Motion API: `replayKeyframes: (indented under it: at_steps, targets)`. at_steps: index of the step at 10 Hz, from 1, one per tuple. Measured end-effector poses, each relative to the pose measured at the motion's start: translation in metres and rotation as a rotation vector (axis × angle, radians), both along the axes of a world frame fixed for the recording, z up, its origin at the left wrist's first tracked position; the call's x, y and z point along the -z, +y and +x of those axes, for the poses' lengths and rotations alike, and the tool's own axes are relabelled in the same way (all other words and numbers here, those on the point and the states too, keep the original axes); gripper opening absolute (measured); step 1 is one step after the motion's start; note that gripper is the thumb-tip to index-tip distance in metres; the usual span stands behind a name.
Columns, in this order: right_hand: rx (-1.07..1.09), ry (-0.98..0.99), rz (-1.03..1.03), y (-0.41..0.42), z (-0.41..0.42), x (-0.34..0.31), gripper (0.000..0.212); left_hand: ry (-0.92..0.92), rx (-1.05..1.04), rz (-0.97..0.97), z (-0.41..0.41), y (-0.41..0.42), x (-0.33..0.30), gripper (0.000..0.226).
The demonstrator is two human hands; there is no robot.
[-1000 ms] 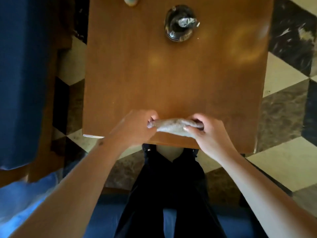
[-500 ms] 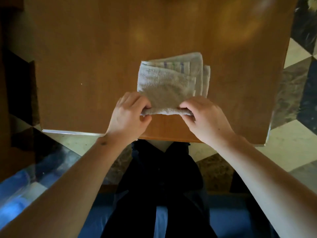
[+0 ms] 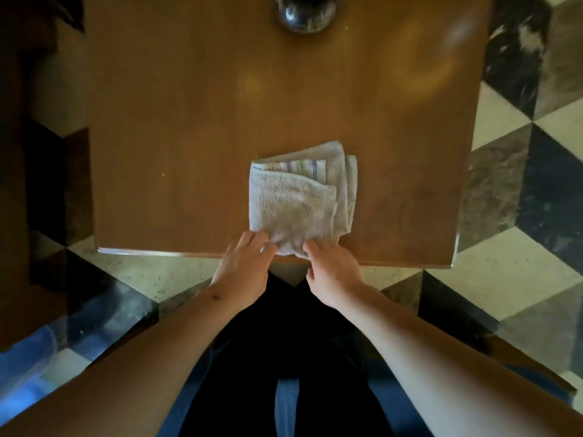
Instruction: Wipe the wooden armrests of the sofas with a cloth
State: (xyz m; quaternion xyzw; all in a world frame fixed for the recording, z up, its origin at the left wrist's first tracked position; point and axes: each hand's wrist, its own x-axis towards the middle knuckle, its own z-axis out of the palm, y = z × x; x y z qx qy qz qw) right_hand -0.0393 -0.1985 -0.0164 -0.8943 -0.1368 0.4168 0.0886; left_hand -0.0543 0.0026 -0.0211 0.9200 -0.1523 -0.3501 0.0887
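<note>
A folded grey-white cloth [image 3: 299, 197] with a faint striped band lies flat on the wooden table [image 3: 189, 137], near its front edge. My left hand [image 3: 246, 266] rests at the cloth's near left corner, its fingertips touching the cloth's edge. My right hand [image 3: 334, 269] is at the near right corner, fingertips on the cloth's front edge. Whether the fingers pinch the cloth or just press on it cannot be told. No sofa armrest is clearly visible.
A dark glass ashtray [image 3: 304, 14] sits at the table's far edge. A checkered marble floor [image 3: 520, 247] surrounds the table. My dark trousers and a blue seat cushion [image 3: 285, 405] fill the bottom. A blue object [image 3: 25, 357] lies low left.
The cloth went from held in the air between both hands to lying flat and folded on the table. My hands have drawn back to its front edge.
</note>
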Motion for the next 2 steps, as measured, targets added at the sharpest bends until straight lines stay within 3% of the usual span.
replayKeyframes:
  at_steps: [1,2]
  targets:
    - [0.090,0.381,-0.187,0.015,0.020,-0.042,0.033,0.297,0.108,0.106,0.040,-0.005,-0.046,0.041]
    - [0.190,0.361,-0.195,0.026,0.047,-0.088,0.035,0.470,0.022,0.100,0.079,-0.016,-0.096,0.041]
